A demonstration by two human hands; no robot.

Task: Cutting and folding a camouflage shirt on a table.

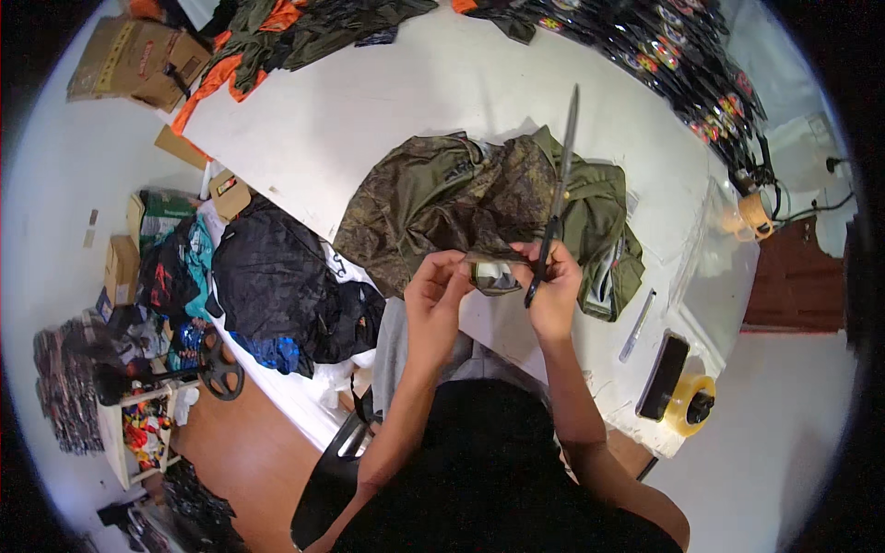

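A camouflage garment [419, 198] with plain olive-green parts lies bunched on the white table in front of me. My left hand [435, 288] pinches its near edge between thumb and fingers. Close by, my right hand [555, 293] grips the same edge and also keeps a pair of scissors [569, 138] in its grasp. Their long blades point away from me over the cloth and look closed. Between my hands the edge is drawn out, and a whitish patch [498, 274] shows there; I cannot tell whether it is a label or lining.
A cutter knife [638, 325], a black phone [664, 376] and a yellow tape roll [691, 404] lie to the right. Garments with orange parts [277, 37] are piled at the far edge, and dark packaged items [645, 51] at far right. Black clothing [277, 276] lies at left.
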